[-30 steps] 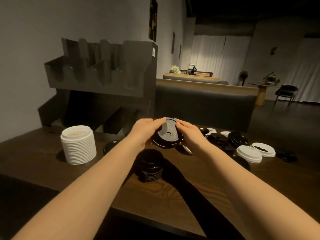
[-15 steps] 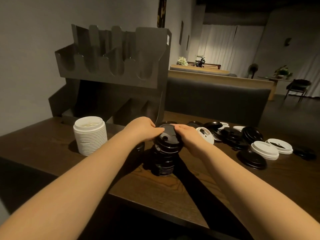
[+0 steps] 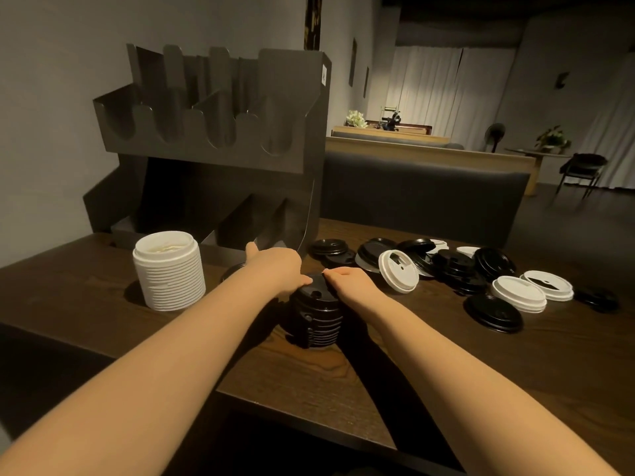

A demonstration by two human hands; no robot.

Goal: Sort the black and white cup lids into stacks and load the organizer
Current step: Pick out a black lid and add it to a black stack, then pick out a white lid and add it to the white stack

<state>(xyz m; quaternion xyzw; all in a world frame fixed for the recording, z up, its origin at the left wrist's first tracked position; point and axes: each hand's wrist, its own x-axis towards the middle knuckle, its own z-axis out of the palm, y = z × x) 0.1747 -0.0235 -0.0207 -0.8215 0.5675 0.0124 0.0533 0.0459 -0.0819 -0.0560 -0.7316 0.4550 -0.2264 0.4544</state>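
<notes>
Black stack (image 3: pixel 318 316) stands on the table (image 3: pixel 429 365) near its front edge, roughly ten lids high by our count of the ribs. Both hands are on its top lid: left hand (image 3: pixel 278 267) and right hand (image 3: pixel 350 281) curl over the rim from either side, fingertips pinching it, seemingly seating it. White stack (image 3: pixel 169 271) stands to the left, taller, apart from both hands. Loose lids (image 3: pixel 446 266) lie scattered to the right, black and white mixed, some overlapping; one white lid (image 3: pixel 398 271) leans tilted just beside our right hand. Organizer (image 3: pixel 220 132) behind shows no lids in its upper slots; the lower bays are too dark to judge. We judge sorting past halfway, loading not begun.
</notes>
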